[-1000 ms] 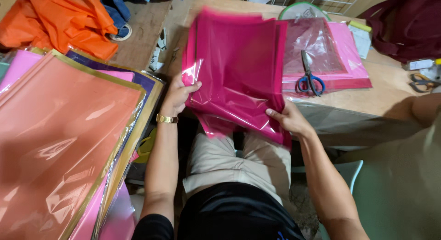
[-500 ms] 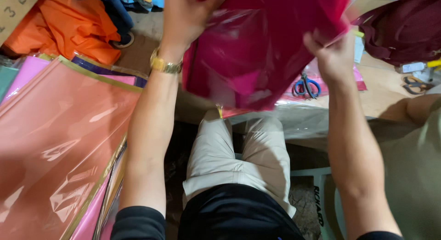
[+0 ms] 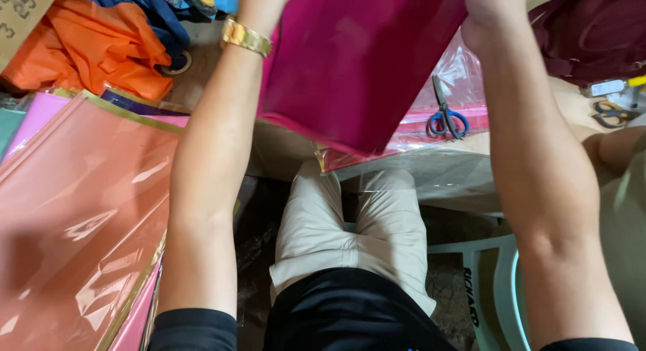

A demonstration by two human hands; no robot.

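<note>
A stack of magenta glossy sheets [image 3: 356, 62] is lifted in front of me, above the table edge. My left hand [image 3: 262, 5], with a gold watch on the wrist, grips its left side near the top of the view. At the stack's right side my right hand [image 3: 494, 11] holds on; its fingers are cut off by the frame's top. Both forearms reach upward. My lap in beige trousers [image 3: 350, 223] shows below the sheets.
Blue-handled scissors [image 3: 445, 115] lie on pink wrapped sheets [image 3: 431, 139] on the table. A pile of salmon sheets with gold edges [image 3: 81, 210] lies at the left, orange fabric [image 3: 87, 48] beyond it. Dark maroon fabric [image 3: 592, 35] at right; another person's arm [image 3: 619, 149] beside it.
Both hands have raised the magenta sheets from the table toward the camera, and the sheets now hang flatter and closer, hiding more of the table.
</note>
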